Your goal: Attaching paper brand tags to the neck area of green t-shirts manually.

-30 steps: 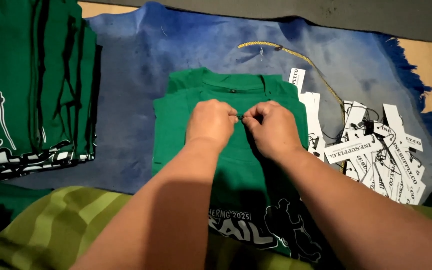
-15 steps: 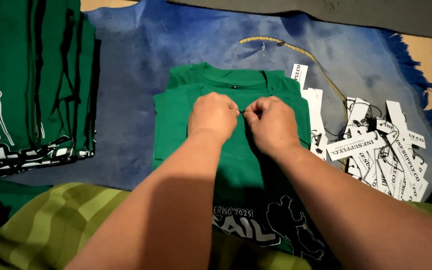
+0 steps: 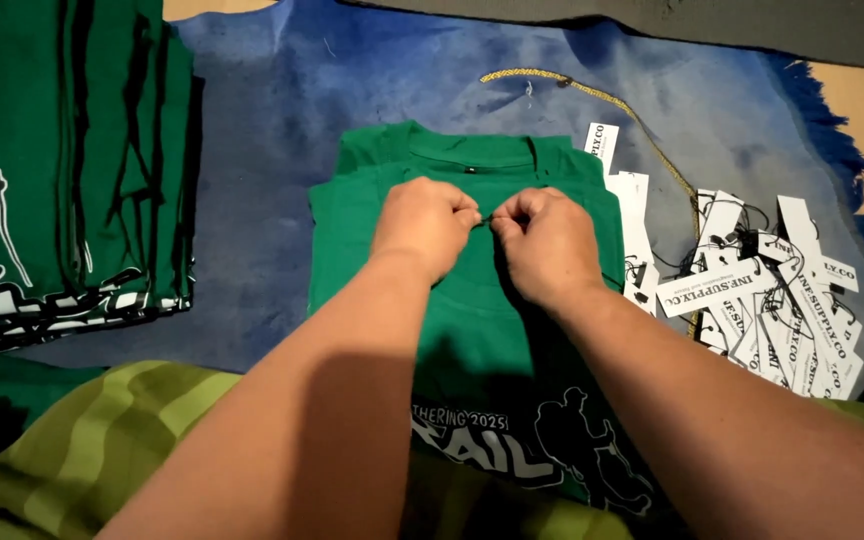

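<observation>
Nothing much moves: both hands stay pinched together at the neck of the green shirt on the blue cloth. Left hand and right hand nip something tiny.

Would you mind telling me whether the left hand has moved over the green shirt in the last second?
No. The left hand stays just below the green shirt collar, fingertips meeting the right hand.
</observation>
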